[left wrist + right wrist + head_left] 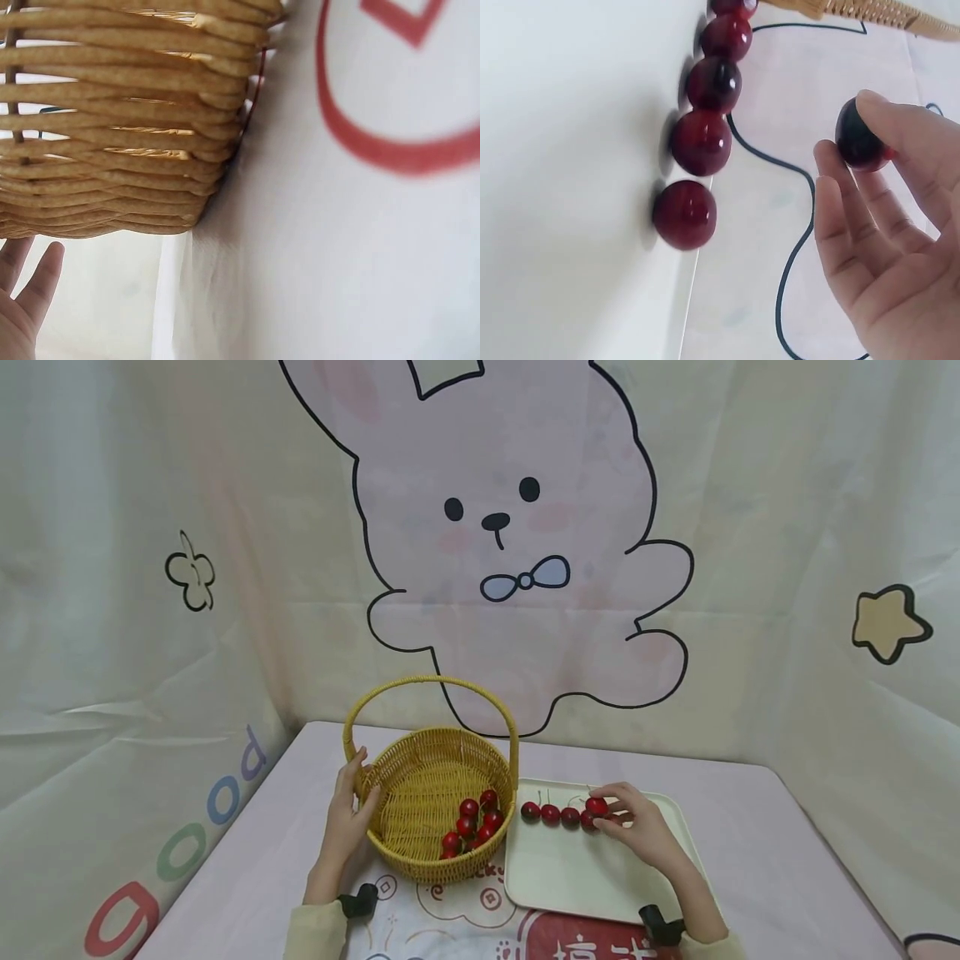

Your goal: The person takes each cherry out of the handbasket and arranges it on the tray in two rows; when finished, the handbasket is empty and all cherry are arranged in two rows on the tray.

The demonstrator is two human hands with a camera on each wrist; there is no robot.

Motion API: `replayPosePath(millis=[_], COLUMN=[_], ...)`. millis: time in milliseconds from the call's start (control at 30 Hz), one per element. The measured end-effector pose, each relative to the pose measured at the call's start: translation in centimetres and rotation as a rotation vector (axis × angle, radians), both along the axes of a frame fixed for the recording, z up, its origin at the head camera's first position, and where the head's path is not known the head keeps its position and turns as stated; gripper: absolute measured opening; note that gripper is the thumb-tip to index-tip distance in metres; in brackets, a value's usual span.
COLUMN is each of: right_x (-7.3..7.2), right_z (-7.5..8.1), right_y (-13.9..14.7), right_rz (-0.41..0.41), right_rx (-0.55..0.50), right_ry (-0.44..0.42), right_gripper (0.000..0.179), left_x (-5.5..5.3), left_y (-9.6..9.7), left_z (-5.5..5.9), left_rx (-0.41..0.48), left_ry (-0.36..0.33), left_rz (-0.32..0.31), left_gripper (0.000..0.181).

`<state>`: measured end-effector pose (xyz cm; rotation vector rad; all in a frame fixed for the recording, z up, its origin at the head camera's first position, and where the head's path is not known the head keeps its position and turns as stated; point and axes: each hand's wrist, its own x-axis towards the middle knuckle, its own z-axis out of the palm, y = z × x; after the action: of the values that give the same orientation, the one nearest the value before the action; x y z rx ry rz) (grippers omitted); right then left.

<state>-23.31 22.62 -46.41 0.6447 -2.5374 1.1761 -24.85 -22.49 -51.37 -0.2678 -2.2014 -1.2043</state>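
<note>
A yellow wicker basket [408, 777] with a tall arched handle stands left of centre, with several dark red cherries [467, 827] lying on the right side of its inside. My left hand [348, 814] rests at the basket's left side, fingers extended near the rim and handle base. In the left wrist view, the fingers [41, 289] of that hand show beside the woven wall [112, 150]. Over the tray, my right hand [637, 827] pinches a cherry [859, 139] between thumb and fingers. Several cherries [701, 142] sit in a row on the tray just by it.
The cream rectangular tray [585, 885] lies right of the basket, close to its side. A printed mat with red lettering [592, 943] covers the table's front. Behind the table hangs a cloth with a rabbit drawing [510, 635].
</note>
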Motion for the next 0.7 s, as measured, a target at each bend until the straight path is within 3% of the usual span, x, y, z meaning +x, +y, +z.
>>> replayPosePath(millis=[467, 700], right_x=[0.0, -0.3], right_z=[-0.5, -1.3], right_y=[4.2, 5.4], right_rz=[-0.213, -0.221], right_rx=[0.107, 0.112], right_ry=[-0.120, -0.186], right_gripper=[0.039, 0.038], left_x=[0.0, 0.1], left_y=[0.0, 0.0], left_z=[0.1, 0.2], left_rx=[0.006, 0.012], left_ry=[-0.015, -0.016], left_rz=[-0.008, -0.009], left_gripper=[0.066, 0.066])
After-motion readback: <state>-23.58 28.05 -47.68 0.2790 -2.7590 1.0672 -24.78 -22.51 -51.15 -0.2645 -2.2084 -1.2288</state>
